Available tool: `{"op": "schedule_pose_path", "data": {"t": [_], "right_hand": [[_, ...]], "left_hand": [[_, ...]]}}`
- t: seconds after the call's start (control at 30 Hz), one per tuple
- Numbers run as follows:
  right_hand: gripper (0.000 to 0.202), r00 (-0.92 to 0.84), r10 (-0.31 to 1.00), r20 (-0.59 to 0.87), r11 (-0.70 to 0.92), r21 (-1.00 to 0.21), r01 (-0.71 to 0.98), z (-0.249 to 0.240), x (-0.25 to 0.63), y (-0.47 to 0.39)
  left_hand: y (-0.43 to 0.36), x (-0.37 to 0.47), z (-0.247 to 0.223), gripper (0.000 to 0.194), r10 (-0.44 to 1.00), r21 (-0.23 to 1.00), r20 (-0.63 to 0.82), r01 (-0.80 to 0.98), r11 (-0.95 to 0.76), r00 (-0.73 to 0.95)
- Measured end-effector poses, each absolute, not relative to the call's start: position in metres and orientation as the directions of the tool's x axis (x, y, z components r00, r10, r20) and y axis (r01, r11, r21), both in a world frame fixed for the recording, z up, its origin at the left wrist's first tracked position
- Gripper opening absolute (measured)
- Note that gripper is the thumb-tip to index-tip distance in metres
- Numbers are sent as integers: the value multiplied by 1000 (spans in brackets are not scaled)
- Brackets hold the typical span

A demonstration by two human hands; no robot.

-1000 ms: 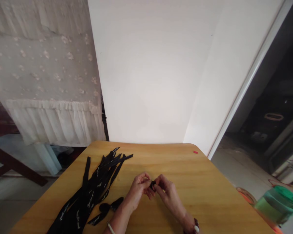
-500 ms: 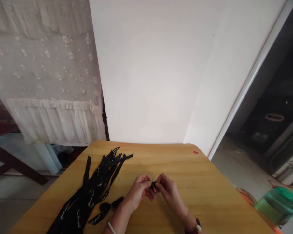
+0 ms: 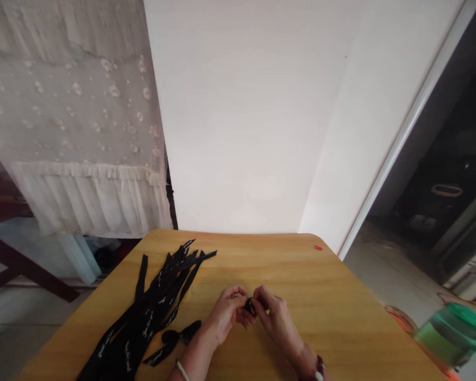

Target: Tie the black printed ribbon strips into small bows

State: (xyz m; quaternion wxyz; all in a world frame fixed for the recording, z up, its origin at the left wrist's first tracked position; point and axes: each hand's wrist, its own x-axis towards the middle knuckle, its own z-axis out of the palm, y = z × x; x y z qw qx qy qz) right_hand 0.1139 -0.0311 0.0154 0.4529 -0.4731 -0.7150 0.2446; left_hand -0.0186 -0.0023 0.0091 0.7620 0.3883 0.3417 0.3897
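Note:
Over the middle of a wooden table (image 3: 333,301), my left hand (image 3: 227,312) and my right hand (image 3: 273,313) meet fingertip to fingertip. Both pinch a small black ribbon piece (image 3: 249,305) between them; most of it is hidden by the fingers. To the left lies a pile of long black ribbon strips with white print (image 3: 150,307). A finished black bow-like piece (image 3: 178,334) rests on the table just left of my left forearm.
A tiny red bit (image 3: 318,247) lies near the table's far right corner. A green-lidded plastic container (image 3: 452,330) stands on the floor at right. A white lace cloth (image 3: 75,132) hangs at the back left, with a white wall behind the table.
My hands have stayed together on the small ribbon piece, with the fingers shifting slightly around it. The view has barely moved.

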Motion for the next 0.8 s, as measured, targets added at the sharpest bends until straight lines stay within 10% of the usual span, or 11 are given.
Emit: {"op": "schedule_pose_path", "data": {"t": [0.8], "right_hand": [[16,-104,966,236,252,-952,177,17,123,-25]], "left_hand": [[1,-21,13,26,929,893,-104,-379,245,356]]}}
